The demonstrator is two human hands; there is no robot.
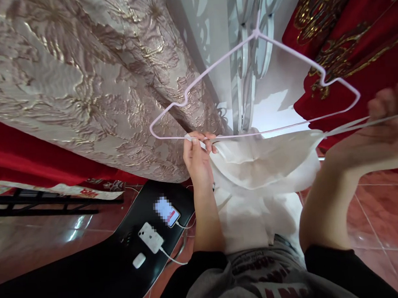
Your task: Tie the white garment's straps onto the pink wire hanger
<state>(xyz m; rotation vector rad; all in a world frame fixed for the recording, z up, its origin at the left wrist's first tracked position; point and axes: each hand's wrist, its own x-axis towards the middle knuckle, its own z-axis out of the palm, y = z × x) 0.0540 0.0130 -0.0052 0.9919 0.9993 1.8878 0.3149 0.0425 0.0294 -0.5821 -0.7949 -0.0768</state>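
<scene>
Grey shirt (213,289) lies nearest; beyond, white cloth (278,163) sags beneath the hanger (256,33), edge pinched in the left hand's (197,160) grip. Straps (346,126) cross the right hand (381,130), whose grip I cannot tell; uneven pulling could slip them.

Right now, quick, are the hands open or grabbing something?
Left hand: closed, pinching the white cloth by the lower bar of the pale hanger.
Right hand: blurred, half-curled, white ties running to it; firm grip cannot be told.
</scene>
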